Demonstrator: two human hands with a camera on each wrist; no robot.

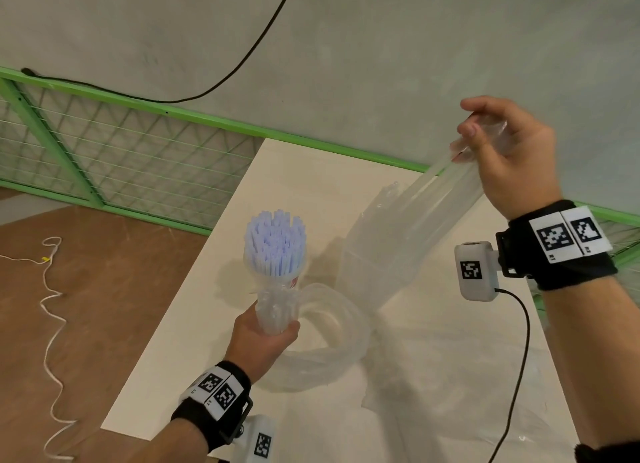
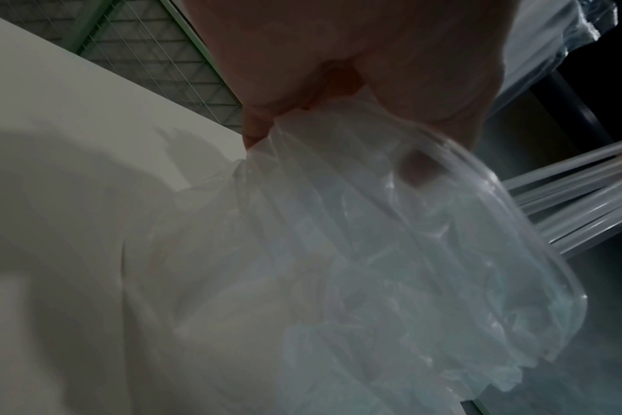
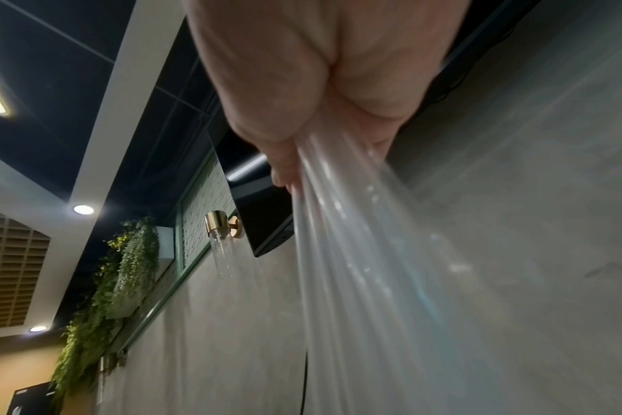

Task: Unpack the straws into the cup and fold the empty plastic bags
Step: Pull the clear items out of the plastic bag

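At the far left of the head view a white cord (image 1: 52, 324) snakes over the brown floor (image 1: 104, 289), with a green mesh fence (image 1: 121, 157) behind it in the upper left. Left of centre, the left hand (image 1: 263, 341) reaches up from the lower edge, fingers and thumb wrapped round the base of a clear plastic cup (image 1: 277, 289) that is held upright above the pale tabletop (image 1: 415, 376). A dense bundle of pale blue-white straws (image 1: 275, 244) stands in the cup — long axis close to vertical, open ends pointing up. Crumpled clear film bunches at the cup's base and loops away to the right as a clear plastic bag (image 1: 398, 248); the left wrist view shows that film (image 2: 373, 252) spilling below the palm (image 2: 356, 56). The bag's long axis runs diagonally, from low centre up to the upper right, drawn into a narrow gathered strip. There the right hand (image 1: 505, 151), raised high with its back toward the camera, pinches the bag's top end between curled fingers and thumb; the right wrist view shows the stretched film (image 3: 356, 252) running down from the closed fist (image 3: 320, 84).
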